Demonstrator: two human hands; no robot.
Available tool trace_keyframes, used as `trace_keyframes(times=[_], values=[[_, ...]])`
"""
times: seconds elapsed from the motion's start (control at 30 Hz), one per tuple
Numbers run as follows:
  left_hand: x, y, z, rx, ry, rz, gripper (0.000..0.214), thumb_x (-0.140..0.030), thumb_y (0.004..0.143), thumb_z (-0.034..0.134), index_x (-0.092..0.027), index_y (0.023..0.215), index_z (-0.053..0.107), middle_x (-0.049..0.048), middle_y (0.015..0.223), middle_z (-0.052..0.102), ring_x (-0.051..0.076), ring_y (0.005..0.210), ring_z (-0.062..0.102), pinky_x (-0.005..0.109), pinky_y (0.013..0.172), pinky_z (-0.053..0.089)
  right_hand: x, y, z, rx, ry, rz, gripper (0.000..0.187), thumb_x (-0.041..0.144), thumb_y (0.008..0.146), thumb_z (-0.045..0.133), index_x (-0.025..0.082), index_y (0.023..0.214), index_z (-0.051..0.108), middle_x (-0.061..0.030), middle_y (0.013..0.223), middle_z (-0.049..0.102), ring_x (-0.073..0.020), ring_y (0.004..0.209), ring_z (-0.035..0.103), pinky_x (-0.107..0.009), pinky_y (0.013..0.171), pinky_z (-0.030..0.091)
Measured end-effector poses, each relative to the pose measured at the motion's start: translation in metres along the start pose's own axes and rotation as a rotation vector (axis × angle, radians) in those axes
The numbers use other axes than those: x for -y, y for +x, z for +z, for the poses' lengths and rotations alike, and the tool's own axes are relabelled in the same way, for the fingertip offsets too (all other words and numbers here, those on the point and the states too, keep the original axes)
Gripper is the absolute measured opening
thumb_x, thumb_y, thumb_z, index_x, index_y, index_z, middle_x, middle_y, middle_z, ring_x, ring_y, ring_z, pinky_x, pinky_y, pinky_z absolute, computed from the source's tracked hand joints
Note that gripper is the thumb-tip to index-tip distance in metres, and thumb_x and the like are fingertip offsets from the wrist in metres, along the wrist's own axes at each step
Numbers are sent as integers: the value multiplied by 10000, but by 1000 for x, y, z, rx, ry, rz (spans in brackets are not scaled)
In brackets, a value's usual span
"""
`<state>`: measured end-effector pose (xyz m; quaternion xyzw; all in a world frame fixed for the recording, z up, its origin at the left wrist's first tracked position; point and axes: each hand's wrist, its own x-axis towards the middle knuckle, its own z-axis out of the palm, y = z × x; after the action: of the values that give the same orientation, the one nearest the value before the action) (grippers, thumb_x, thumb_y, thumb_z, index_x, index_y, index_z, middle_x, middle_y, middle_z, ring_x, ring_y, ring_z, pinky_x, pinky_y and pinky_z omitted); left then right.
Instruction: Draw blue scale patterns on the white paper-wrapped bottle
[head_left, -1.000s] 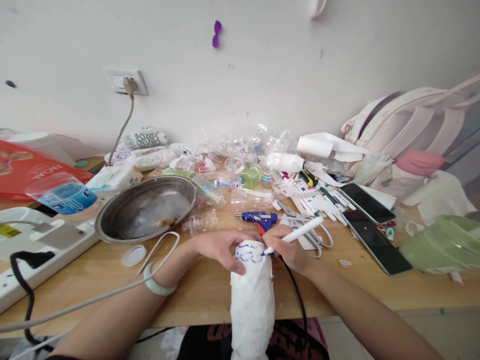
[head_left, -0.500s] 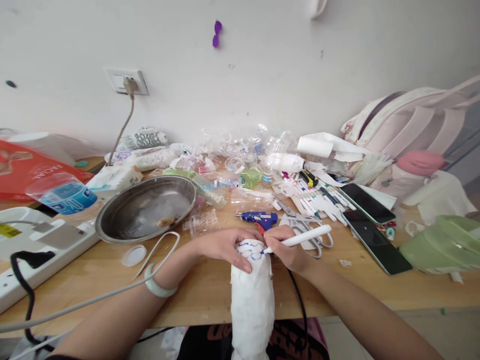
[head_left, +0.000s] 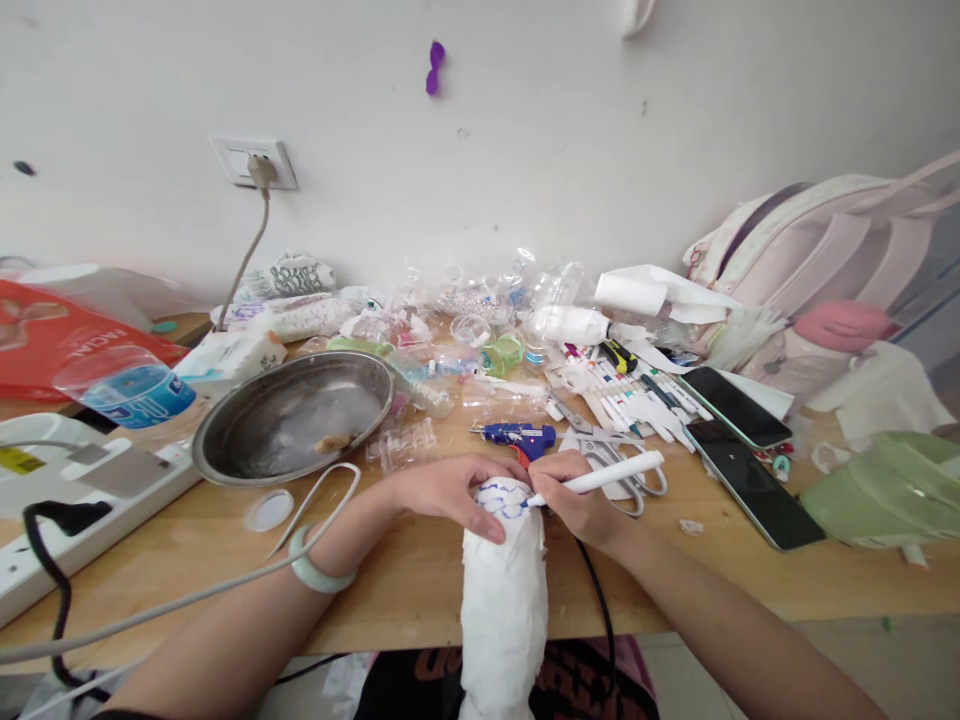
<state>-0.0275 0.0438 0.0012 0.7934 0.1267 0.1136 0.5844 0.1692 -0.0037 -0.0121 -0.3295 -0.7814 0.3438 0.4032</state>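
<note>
A white, paper-covered shape like a bottle (head_left: 504,610) stands tilted toward me at the table's front edge, with wavy blue lines drawn around its far end. My left hand (head_left: 457,500) wraps around that end, thumb on the near side and fingers behind it. Between the fingers of my right hand (head_left: 574,495) is a white marker (head_left: 619,470), its blue tip touching the paper by the lines. Just beyond my hands lies a blue glue gun (head_left: 517,436). Scissors (head_left: 611,465) rest behind the marker, partly covered by it.
To the left sit a metal basin (head_left: 292,415), a power strip (head_left: 90,520) and a loose grey cable (head_left: 225,580). Several markers (head_left: 615,395), two phones (head_left: 754,485) and a green container (head_left: 885,490) are on the right. Clear plastic bottles (head_left: 510,300) crowd the back.
Hardly anything differs. The marker tip stays on the paper near the blue lines, and both hands keep their places.
</note>
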Motion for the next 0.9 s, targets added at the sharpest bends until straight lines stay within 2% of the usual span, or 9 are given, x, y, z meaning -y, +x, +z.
trace_keyframes(times=[0.17, 0.33, 0.47, 0.9], values=[[-1, 0, -1, -28, -39, 11, 442, -478, 648, 764, -174, 949, 649, 46, 1055, 596, 222, 1014, 538, 342, 968, 404, 3, 0, 0, -19, -12, -26, 357, 271, 847, 376, 221, 521, 238, 52, 464, 275, -94, 445, 272, -259, 443, 210], [1, -3, 2, -23, -35, -67, 540, -565, 705, 688, -168, 1062, 609, 62, 1083, 592, 229, 1020, 534, 346, 949, 407, 8, 1, 0, -22, -62, -35, 335, 240, 823, 390, 220, 524, 239, 58, 469, 275, -88, 449, 258, -251, 436, 211], [0, -2, 4, -20, -2, -87, 648, -632, 651, 700, -146, 1071, 611, 80, 1091, 598, 254, 1027, 537, 361, 930, 414, 8, 0, 2, -10, -109, -102, 318, 226, 824, 410, 215, 539, 268, 61, 491, 290, -84, 454, 280, -249, 445, 220], [0, -2, 6, -28, 77, -118, 568, -511, 661, 741, -162, 1092, 621, 66, 1112, 616, 252, 1023, 552, 350, 904, 439, 6, 0, 2, 24, -133, -190, 325, 231, 846, 398, 225, 560, 244, 66, 496, 267, -91, 452, 269, -258, 444, 222]])
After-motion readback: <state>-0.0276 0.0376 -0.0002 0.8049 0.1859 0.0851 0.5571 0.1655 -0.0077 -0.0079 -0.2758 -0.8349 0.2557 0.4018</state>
